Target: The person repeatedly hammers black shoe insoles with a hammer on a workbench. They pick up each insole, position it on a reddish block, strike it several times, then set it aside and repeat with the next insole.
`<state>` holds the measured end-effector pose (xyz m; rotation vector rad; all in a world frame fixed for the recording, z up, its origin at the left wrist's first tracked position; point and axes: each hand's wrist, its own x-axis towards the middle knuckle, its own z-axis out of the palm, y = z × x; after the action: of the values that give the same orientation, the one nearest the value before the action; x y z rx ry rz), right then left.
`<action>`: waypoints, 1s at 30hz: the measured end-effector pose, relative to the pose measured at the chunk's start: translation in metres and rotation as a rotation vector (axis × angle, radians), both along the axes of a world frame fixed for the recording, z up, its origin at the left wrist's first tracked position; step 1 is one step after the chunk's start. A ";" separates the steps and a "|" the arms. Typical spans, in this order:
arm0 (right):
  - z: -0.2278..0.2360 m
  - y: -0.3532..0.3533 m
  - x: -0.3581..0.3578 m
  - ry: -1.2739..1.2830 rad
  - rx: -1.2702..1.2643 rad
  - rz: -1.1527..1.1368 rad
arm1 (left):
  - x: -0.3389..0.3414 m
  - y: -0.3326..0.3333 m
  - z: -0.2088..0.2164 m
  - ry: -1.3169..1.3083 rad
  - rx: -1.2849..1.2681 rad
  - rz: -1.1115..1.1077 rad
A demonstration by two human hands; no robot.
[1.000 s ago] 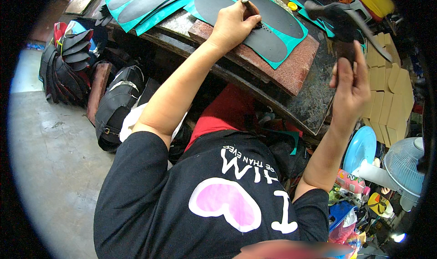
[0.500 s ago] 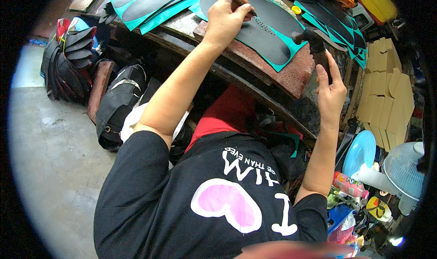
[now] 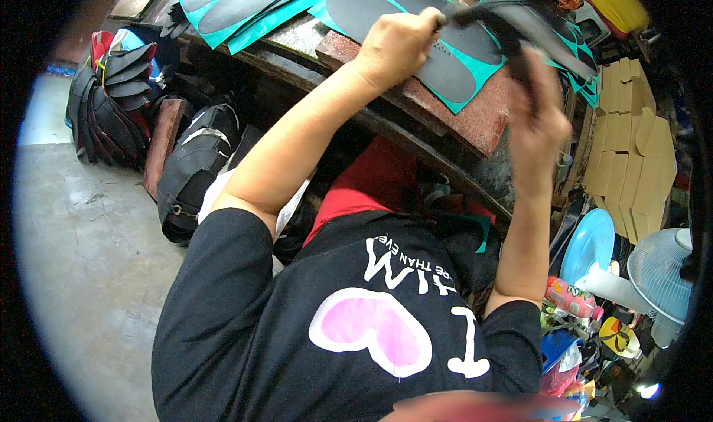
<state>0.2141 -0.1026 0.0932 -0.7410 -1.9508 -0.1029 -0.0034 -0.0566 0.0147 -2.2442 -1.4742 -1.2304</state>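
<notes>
My left hand [image 3: 399, 47] is closed round a short dark metal punch [image 3: 443, 17], set over a black sole-shaped piece [image 3: 451, 80] on a teal sheet [image 3: 486, 72]. A patch of small holes shows in the black piece beside my fist. Blurred by motion, my right hand [image 3: 541, 129] grips a dark hammer [image 3: 512, 40], whose head is up by the top of the punch. Whether the two touch I cannot make out. Beneath the sheet lies a reddish stone slab [image 3: 483, 129]. More teal sheets with black sole shapes [image 3: 252, 10] lie to the left.
Cut teal and black offcuts [image 3: 583, 77] lie at the bench's right end. Cardboard boxes [image 3: 624, 155], a blue round lid [image 3: 587, 247] and a white fan [image 3: 657, 273] stand to the right. On the left are bundled black sole pieces [image 3: 111, 110] and a black bag [image 3: 197, 173].
My left hand has shifted right and turned, bringing the punch upright. The hammer has swung left toward the punch and is now smeared by motion.
</notes>
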 end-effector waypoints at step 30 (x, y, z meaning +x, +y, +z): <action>-0.046 -0.007 0.052 0.136 -0.702 -0.188 | -0.013 -0.001 -0.008 -0.761 -0.353 -0.065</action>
<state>0.2657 -0.1100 0.0475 -1.3460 -1.7754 0.5325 -0.0166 -0.0572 0.0070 -2.1274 -2.0010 -2.1523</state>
